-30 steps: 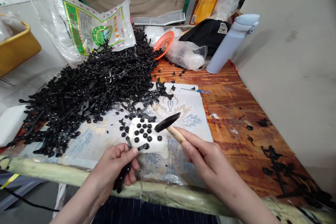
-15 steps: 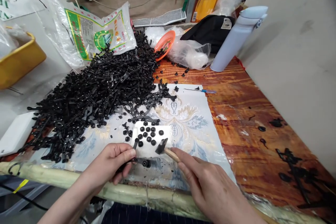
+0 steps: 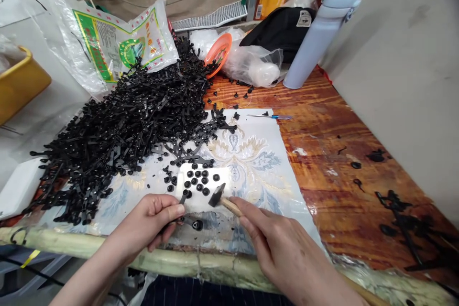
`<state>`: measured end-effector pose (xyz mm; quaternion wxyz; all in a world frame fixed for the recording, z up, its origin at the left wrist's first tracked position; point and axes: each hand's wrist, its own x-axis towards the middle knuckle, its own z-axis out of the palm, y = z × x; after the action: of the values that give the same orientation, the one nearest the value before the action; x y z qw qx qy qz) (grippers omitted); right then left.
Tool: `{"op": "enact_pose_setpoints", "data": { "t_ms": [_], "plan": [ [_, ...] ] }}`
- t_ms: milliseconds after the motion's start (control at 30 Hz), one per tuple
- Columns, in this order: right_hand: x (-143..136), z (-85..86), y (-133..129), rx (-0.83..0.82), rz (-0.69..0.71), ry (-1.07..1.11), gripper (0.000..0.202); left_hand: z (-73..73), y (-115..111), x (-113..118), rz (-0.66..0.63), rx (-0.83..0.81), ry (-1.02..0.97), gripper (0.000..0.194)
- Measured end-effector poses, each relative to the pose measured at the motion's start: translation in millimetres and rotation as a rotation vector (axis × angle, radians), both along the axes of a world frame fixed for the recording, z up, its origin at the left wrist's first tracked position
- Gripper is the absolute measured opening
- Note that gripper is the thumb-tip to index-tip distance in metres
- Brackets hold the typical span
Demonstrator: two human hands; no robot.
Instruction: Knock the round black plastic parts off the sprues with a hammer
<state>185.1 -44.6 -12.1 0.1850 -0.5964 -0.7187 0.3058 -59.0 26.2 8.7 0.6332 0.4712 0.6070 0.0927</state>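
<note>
Pile: left of the cloth's (image 3: 251, 143) middle, before the bag (image 3: 125, 43)
Pad (image 3: 224, 177): on the cloth, discs (image 3: 194, 181) on it
Screwdriver (image 3: 279, 117): across the cloth's far edge
Bottle (image 3: 311, 43): behind, right

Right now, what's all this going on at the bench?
The person's right hand grips a small hammer, its head over the edge of a white pad dotted with black round pieces. The left hand pinches dark strip-like parts beside the pad. Behind, a big heap of similar black parts spreads across the table.
</note>
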Motion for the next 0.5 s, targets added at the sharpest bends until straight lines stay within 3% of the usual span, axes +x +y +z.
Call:
{"op": "enact_pose_setpoints", "data": {
  "t_ms": [500],
  "plan": [
    [-0.8,13.6,5.3,0.073,0.041,-0.168,0.043,10.3,12.2,0.8,-0.149,-0.044,0.141,0.043]
  ]
}}
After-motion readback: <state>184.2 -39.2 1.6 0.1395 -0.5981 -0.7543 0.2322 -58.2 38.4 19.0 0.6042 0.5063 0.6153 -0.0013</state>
